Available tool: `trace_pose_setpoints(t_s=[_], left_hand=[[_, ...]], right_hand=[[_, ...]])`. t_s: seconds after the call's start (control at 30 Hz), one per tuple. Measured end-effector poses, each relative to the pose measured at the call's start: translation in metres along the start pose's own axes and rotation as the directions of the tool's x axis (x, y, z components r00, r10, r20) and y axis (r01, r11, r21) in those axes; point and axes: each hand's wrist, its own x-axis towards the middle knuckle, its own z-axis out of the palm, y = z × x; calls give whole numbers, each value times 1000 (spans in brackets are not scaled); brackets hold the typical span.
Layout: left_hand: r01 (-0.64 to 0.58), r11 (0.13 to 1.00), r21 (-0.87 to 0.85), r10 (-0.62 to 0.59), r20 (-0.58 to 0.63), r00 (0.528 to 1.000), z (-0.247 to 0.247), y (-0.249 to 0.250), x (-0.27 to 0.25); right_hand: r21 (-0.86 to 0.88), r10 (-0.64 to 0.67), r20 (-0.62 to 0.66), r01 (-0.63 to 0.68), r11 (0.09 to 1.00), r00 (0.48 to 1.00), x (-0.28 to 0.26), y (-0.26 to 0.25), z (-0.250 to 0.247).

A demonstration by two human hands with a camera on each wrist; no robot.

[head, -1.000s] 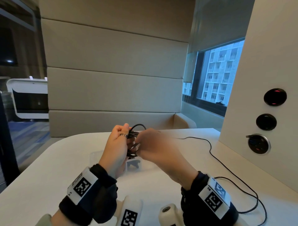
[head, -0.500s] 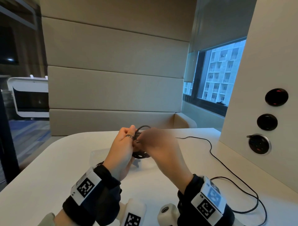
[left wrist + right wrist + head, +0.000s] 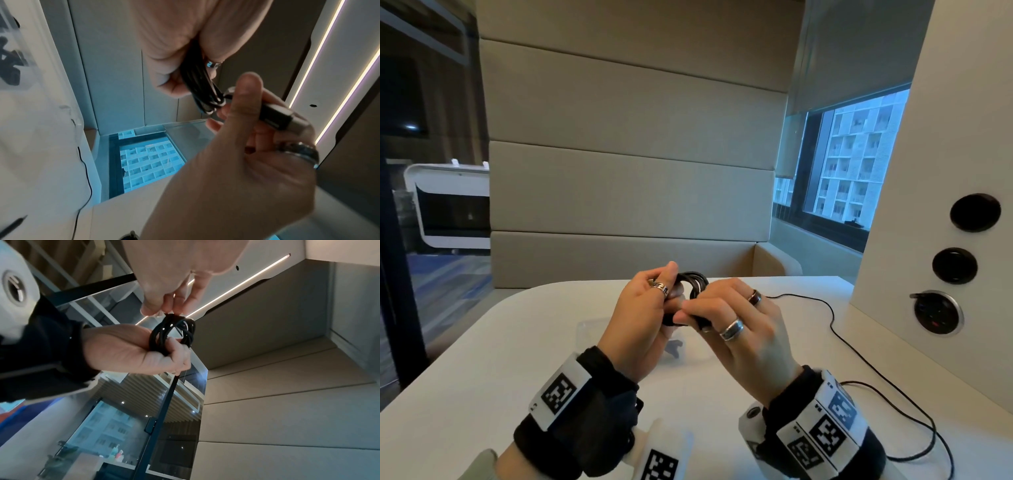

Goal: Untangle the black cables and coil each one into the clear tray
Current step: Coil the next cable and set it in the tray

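Note:
A black cable wound into a small coil (image 3: pixel 693 282) is held in the air between both hands, above the white table (image 3: pixel 482 370). My left hand (image 3: pixel 654 305) grips the coil (image 3: pixel 171 333), with the loops running round its fingers. My right hand (image 3: pixel 710 313) pinches the cable's black and silver plug (image 3: pixel 275 116) right beside the coil (image 3: pixel 203 87). The clear tray (image 3: pixel 594 330) lies on the table under the hands, mostly hidden, with a dark piece (image 3: pixel 674 349) inside it. A second black cable (image 3: pixel 835 335) lies loose across the table on the right.
A white wall panel with round sockets (image 3: pixel 938 313) stands at the table's right edge, close to the loose cable. A padded beige bench back (image 3: pixel 630 198) rises beyond the table's far edge. The loose cable loops back near my right wrist (image 3: pixel 928 442).
My right hand was blurred in motion at the coil and now holds still, pinching the plug end. Both hands have drifted slightly right, and the coil looks tighter.

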Motion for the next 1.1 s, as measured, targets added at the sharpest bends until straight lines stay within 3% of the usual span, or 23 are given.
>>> trace_pose_setpoints(t_s=[0.1,0.17,0.23,0.3,0.37,0.43,0.57,0.63,0.7,0.8,0.87,0.93,0.97,1.03,1.1], left_hand=[[-18,1000,4,18,50,999,4,3,-2],[-20,1000,-24,21,57,998,4,7,-1],[-5,995,-96,12,64,998,1,11,0],[37,990,-139,-20,124,992,-4,15,0],[92,988,-121,-65,212,975,-11,18,1],[128,990,-60,-110,247,963,-18,19,2],[178,977,115,-205,299,932,-28,23,3],[167,967,190,-221,314,923,-27,24,2],[105,959,262,-176,267,947,-22,21,1],[-77,911,404,-1,188,982,-14,12,-1],[-167,860,482,94,172,981,-13,7,1],[-220,799,560,171,140,975,-16,3,4],[-248,760,601,218,123,968,-18,2,6],[-292,677,676,312,96,945,-22,-2,10],[-303,605,736,348,98,933,-26,-5,13]], right_hand=[[83,104,-52,-99,992,993,2,0,-3],[182,300,-92,-280,943,950,6,0,-6],[339,551,-69,-500,797,832,13,3,-9],[499,715,43,-635,590,698,18,6,-13],[567,761,135,-680,465,634,21,12,-19],[592,766,218,-706,389,604,21,15,-23],[517,748,346,-780,352,566,23,18,-28],[438,726,380,-803,405,573,23,18,-29],[369,700,415,-811,454,581,22,17,-29],[327,650,465,-799,505,601,20,14,-26],[220,591,493,-748,626,639,19,10,-22],[-51,479,439,-511,858,761,19,7,-19],[-205,404,423,-349,915,811,17,6,-16],[-366,333,433,-175,914,837,15,5,-12],[-425,296,435,-96,900,850,11,4,-10]])
